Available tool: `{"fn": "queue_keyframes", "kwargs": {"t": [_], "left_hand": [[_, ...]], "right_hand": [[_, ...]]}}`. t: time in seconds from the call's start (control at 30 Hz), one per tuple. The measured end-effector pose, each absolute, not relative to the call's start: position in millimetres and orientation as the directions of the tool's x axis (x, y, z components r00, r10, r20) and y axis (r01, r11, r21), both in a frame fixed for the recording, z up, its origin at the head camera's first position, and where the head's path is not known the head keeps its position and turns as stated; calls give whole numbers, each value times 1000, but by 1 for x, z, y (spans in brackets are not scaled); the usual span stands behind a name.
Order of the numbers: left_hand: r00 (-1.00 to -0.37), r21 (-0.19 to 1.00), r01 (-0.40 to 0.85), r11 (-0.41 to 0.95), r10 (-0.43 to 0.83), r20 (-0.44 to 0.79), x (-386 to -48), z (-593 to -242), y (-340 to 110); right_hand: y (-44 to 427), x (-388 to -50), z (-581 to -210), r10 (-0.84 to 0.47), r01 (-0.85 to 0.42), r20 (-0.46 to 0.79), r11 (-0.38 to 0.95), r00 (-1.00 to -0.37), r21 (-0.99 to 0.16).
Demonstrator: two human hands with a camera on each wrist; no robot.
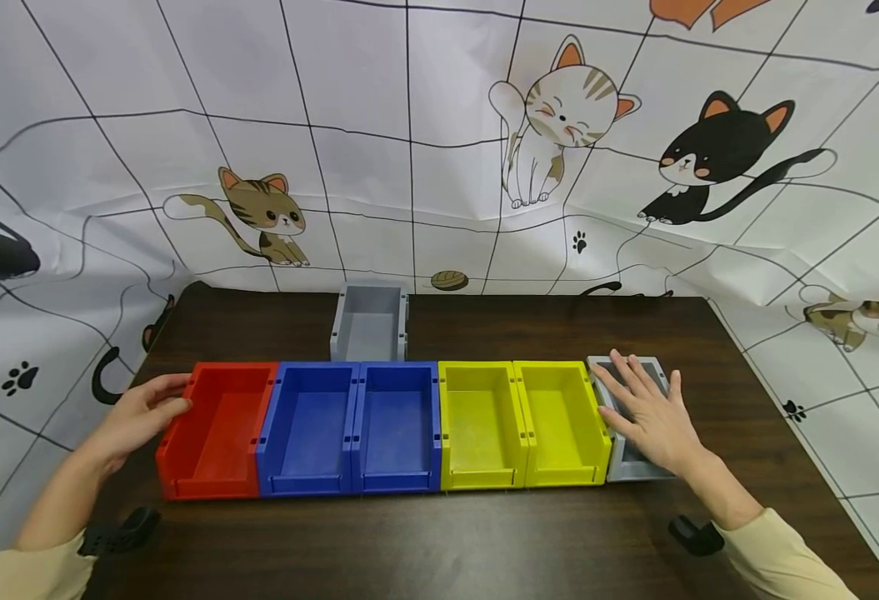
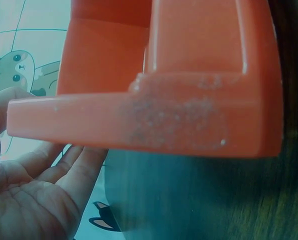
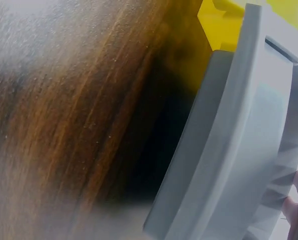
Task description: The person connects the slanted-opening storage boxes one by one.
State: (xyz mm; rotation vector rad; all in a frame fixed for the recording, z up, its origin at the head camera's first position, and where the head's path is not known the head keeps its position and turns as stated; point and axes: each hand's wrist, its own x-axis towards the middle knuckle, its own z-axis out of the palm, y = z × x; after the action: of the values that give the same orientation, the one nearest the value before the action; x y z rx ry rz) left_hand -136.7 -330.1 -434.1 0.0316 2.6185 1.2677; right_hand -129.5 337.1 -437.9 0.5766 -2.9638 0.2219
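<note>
At the left end of a row of plastic bins, my left hand (image 1: 135, 421) touches the outer left wall of the red bin (image 1: 222, 429) with fairly straight fingers. The left wrist view has the hand's palm (image 2: 36, 205) turned up beside that wall. My right hand (image 1: 652, 421), fingers spread, lies over the grey bin (image 1: 637, 472) at the row's right end and hides much of its inside. In the right wrist view the grey bin (image 3: 229, 150) fills the right side, with fingertips (image 3: 290, 210) at the edge.
Between the end bins stand two blue bins (image 1: 312, 433) and two yellow bins (image 1: 480, 425), side by side. Another grey bin (image 1: 370, 329) stands behind the blue ones. The dark wooden table (image 1: 446, 542) ends at a white cat-print sheet (image 1: 364, 175).
</note>
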Motion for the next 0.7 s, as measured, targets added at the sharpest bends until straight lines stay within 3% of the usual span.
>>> {"fn": "queue_keyframes", "kwargs": {"t": [0.7], "left_hand": [[-975,798,-77,598,123,-186,-137,-437,-331]], "right_hand": [[336,-128,-444,-349,-361,112,925,-930,-120]]}}
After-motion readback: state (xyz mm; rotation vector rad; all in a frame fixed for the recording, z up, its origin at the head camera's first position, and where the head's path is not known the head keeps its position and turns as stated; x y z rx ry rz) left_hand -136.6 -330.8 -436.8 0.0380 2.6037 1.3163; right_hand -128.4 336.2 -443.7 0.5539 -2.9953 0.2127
